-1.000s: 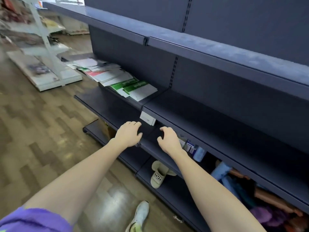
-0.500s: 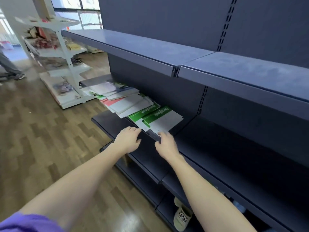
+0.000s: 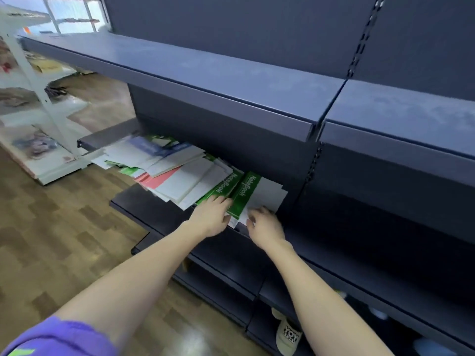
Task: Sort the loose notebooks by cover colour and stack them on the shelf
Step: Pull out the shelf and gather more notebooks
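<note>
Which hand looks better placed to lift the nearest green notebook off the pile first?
Probably the right hand: its fingers are at the near corner of the rightmost green notebook, the top one at that end. The left hand lies on the neighbouring green notebook, which is partly overlapped.

"NoteBook" in white along two green notebook covers [image 3: 245, 192]. "YOY" on a beige slipper [image 3: 288, 339] at floor level.

Daylight from far window, motion blur, wide-angle edge distortion
</note>
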